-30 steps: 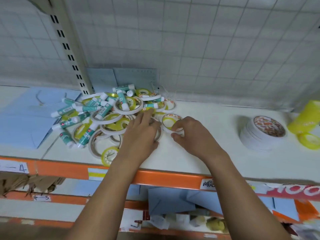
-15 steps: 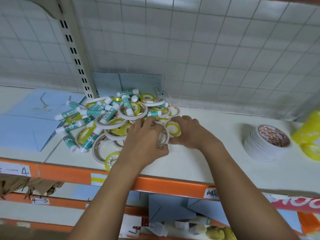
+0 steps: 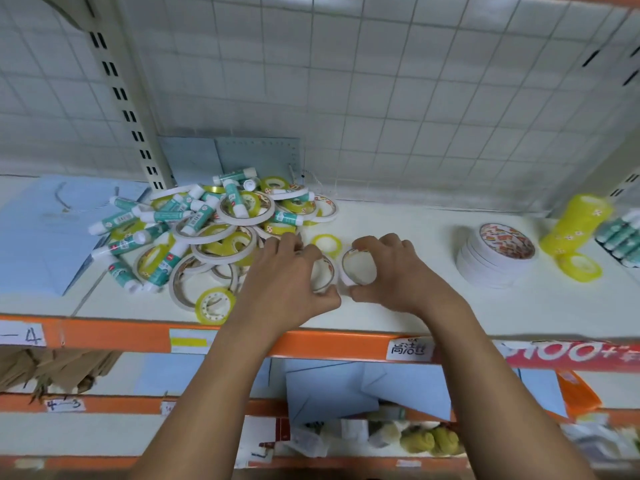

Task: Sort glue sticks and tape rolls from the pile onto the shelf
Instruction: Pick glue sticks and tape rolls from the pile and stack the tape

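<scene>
Pulled clear of the pile (image 3: 214, 233), left hand (image 3: 287, 289) grips a half-hidden tape roll (image 3: 329, 271), right hand (image 3: 401, 275) a second roll (image 3: 345, 276).

**Hands at the orange shelf rail (image 3: 121, 336).** Both bare forearms rise from below the rail, cross it and converge just beyond it. The left hand (image 3: 287, 278), back upward, grips a white tape roll (image 3: 331, 268) between curled fingers and thumb. The right hand (image 3: 401, 271) mirrors it, thumb and curled fingers encircling a second white roll (image 3: 344, 271). The thumbs lie nearest the rail, almost touching.
</scene>
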The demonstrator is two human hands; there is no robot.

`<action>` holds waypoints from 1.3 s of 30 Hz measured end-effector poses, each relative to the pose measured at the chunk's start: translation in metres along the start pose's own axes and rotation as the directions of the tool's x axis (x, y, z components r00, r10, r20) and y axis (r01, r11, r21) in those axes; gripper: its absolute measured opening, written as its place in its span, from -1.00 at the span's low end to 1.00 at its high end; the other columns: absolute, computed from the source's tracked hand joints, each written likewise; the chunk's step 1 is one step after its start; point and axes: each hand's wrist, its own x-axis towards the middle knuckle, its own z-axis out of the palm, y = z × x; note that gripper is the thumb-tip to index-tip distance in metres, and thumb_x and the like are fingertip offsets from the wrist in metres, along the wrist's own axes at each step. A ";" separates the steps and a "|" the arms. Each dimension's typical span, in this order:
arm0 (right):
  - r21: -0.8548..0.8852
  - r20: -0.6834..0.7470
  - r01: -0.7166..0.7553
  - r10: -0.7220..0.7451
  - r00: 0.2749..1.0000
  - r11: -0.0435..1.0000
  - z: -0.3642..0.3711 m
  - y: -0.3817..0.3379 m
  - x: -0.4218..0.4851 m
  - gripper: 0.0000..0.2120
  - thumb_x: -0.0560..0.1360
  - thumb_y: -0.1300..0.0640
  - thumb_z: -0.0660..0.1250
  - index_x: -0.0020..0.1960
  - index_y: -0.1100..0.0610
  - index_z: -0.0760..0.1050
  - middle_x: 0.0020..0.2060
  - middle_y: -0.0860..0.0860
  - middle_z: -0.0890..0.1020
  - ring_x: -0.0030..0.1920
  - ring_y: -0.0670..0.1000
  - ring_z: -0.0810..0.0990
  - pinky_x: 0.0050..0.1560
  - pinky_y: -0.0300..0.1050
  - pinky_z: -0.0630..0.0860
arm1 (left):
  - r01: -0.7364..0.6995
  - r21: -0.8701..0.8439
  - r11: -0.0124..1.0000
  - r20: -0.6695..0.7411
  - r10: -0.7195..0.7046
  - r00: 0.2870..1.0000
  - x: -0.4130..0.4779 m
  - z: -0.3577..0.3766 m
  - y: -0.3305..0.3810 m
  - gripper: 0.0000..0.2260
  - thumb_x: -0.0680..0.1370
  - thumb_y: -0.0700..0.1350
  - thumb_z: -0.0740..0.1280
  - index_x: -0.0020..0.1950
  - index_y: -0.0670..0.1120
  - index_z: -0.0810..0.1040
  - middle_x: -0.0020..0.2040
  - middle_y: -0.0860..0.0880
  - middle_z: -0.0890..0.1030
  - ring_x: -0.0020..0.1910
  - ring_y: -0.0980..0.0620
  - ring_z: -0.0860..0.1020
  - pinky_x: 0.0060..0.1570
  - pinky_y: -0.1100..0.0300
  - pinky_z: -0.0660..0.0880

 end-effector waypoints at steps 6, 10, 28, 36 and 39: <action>-0.011 -0.083 -0.065 0.064 0.995 0.998 -0.019 0.027 -0.040 -0.25 0.28 -0.21 0.47 0.40 -0.14 0.29 0.22 0.03 0.38 0.22 0.09 0.32 0.07 -0.15 0.25 | -0.087 -0.056 0.995 0.014 0.088 0.996 0.007 0.009 0.031 -0.46 0.34 0.28 0.24 0.24 0.06 0.52 0.15 0.00 0.44 0.16 -0.06 0.38 0.19 0.07 0.37; -0.035 -0.108 -0.118 0.113 0.988 0.992 -0.036 0.049 -0.055 -0.25 0.27 -0.19 0.49 0.40 -0.13 0.31 0.22 0.05 0.40 0.23 0.12 0.34 0.09 -0.14 0.26 | -0.147 -0.092 0.985 0.039 0.151 0.988 0.021 0.010 0.059 -0.48 0.34 0.26 0.29 0.24 0.07 0.52 0.14 0.01 0.44 0.14 -0.05 0.39 0.16 0.09 0.35; -0.003 -0.171 -0.171 0.168 0.971 0.985 -0.100 0.156 -0.040 -0.25 0.28 -0.19 0.52 0.40 -0.10 0.34 0.19 0.05 0.37 0.27 0.12 0.30 0.20 -0.05 0.36 | -0.119 -0.172 0.978 0.040 0.128 0.991 0.085 0.032 0.156 -0.54 0.37 0.20 0.37 0.22 0.07 0.53 0.21 0.05 0.46 0.20 -0.01 0.39 0.23 0.09 0.36; 0.044 -0.107 -0.115 0.119 0.987 0.992 -0.105 0.181 -0.021 -0.21 0.25 -0.28 0.49 0.41 -0.11 0.32 0.26 0.06 0.35 0.33 0.16 0.25 0.33 0.07 0.34 | -0.080 -0.168 0.983 0.050 0.090 0.995 0.103 0.034 0.178 -0.49 0.31 0.26 0.29 0.21 0.11 0.53 0.22 0.06 0.50 0.25 -0.01 0.40 0.26 0.04 0.38; 0.073 -0.036 -0.099 0.101 0.994 0.992 -0.106 0.192 -0.023 -0.06 0.22 -0.34 0.49 0.49 -0.14 0.18 0.34 0.04 0.31 0.37 0.15 0.21 0.31 0.06 0.31 | -0.095 -0.179 0.979 0.070 0.109 0.992 0.110 0.035 0.191 -0.45 0.28 0.28 0.24 0.21 0.11 0.52 0.22 0.07 0.50 0.25 0.00 0.40 0.25 0.04 0.39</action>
